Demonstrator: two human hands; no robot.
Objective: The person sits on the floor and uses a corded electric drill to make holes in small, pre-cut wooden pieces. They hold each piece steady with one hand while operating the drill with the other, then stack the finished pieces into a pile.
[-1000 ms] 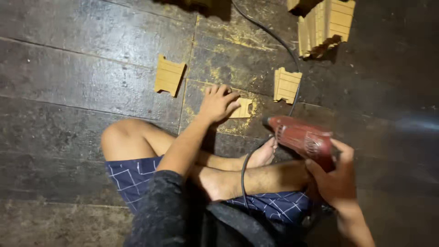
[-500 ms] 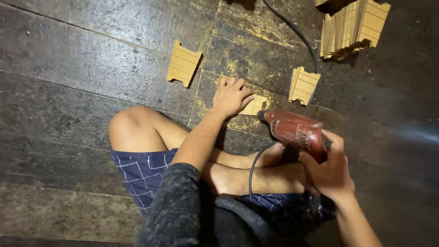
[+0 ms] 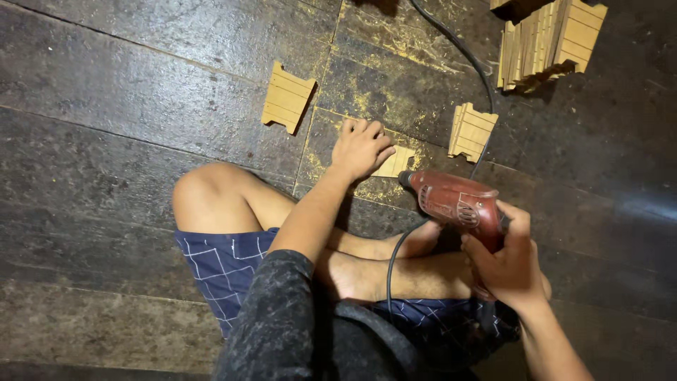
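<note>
Left hand (image 3: 361, 147) presses wooden piece (image 3: 396, 161); right hand (image 3: 509, 264) grips red drill (image 3: 455, 202).

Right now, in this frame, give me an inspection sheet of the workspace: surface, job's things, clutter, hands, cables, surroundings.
Surface: dark wooden floor, yellow sawdust scattered around the work spot.
Job's things: small notched wooden piece flat on the floor; red electric drill pointing its tip at it.
Clutter: two more notched pieces lie apart, one to the left, one to the right; a stack of wooden pieces at the top right.
Hands: left hand presses on the small piece; right hand grips the drill.
Cables: black cord runs across the floor past the right piece, then over the crossed legs.
Surroundings: nothing seen beyond the floor.
</note>
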